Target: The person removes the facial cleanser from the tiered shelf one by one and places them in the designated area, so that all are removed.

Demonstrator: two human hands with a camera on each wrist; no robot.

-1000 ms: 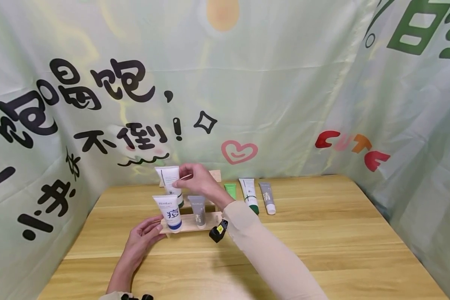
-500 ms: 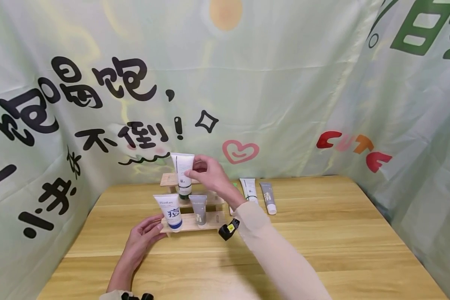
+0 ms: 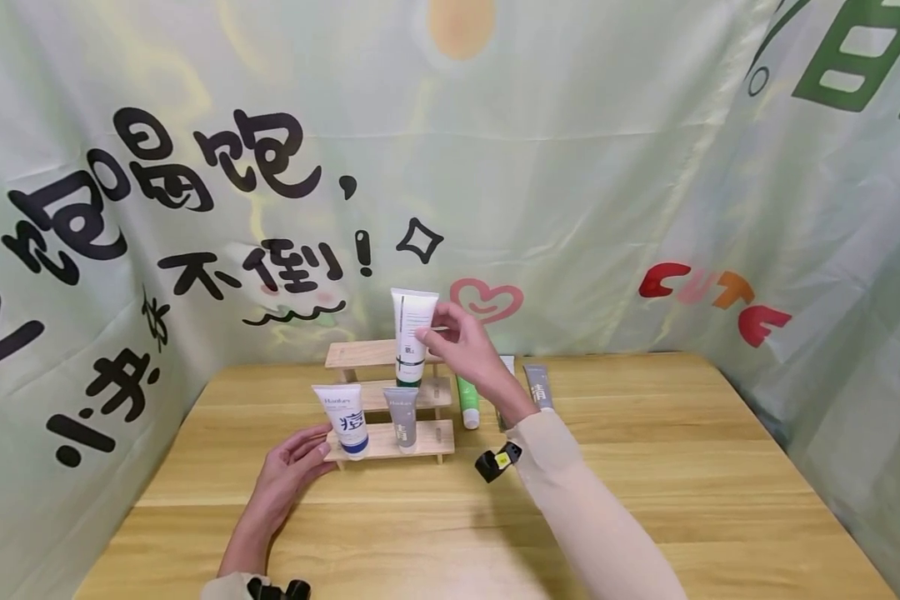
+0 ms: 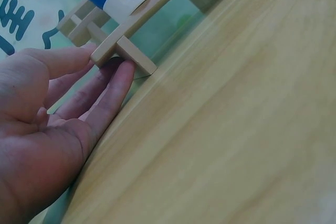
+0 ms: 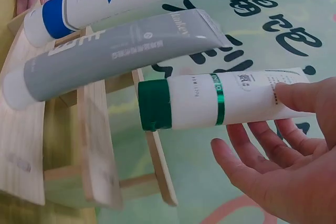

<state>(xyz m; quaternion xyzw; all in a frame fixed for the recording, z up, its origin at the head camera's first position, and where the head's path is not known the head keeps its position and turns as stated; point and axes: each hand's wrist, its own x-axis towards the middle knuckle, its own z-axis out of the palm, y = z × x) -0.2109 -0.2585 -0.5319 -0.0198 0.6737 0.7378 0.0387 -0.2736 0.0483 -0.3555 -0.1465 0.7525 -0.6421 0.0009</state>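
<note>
My right hand (image 3: 471, 346) pinches a white squeeze tube (image 3: 412, 337) between thumb and fingers, its green cap pointing down. In the head view the tube overlaps the upper tiers of a three-tier wooden display rack (image 3: 427, 442); the right wrist view shows its cap (image 5: 156, 104) apart from the shelves. At the rack's left end, my left hand (image 3: 288, 475) holds the bottom tier, thumb at the board's end and fingers against the leg (image 4: 135, 56). On that tier stand a white tube with a blue cap (image 3: 343, 421) and a grey tube (image 3: 401, 419), both cap down.
Right of the rack, a green tube (image 3: 468, 400) lies on the wooden table (image 3: 645, 500). Beyond it lie another white tube (image 3: 508, 364), mostly hidden behind my right wrist, and a grey tube (image 3: 537, 385). A printed curtain (image 3: 570, 192) hangs behind the table.
My right hand has lifted the white green-capped tube from the left of the rack's middle tier up and to the right. My left hand stays at the rack's end.
</note>
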